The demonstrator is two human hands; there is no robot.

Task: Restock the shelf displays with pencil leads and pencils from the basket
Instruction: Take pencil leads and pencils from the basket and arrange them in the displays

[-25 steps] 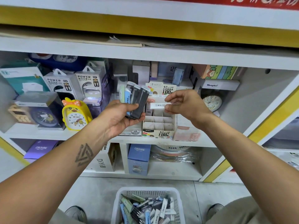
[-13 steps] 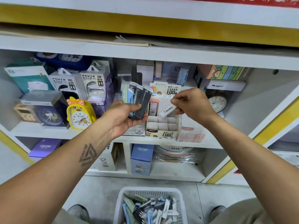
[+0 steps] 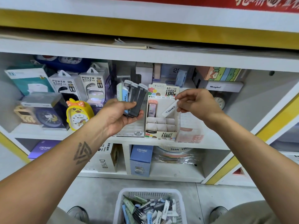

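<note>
My left hand [image 3: 120, 113] holds a fan of flat dark lead packs [image 3: 135, 101] left of the white cardboard display box [image 3: 161, 126] | my right hand [image 3: 196, 103] pinches 1 white lead case [image 3: 169, 109] above its compartments | white plastic basket [image 3: 120, 206] on the floor below, between my feet

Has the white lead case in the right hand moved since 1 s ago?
Yes. The white lead case has tilted from level to slanting, its lower end dipping toward the display box compartments, pinched by the right hand.

Left hand [image 3: 119, 115] palm up, fingers curled round a fan of lead cases [image 3: 132, 101], right hand [image 3: 196, 105] raised, fingertips pinching a white lead case [image 3: 169, 109], both forearms extended forward
</note>
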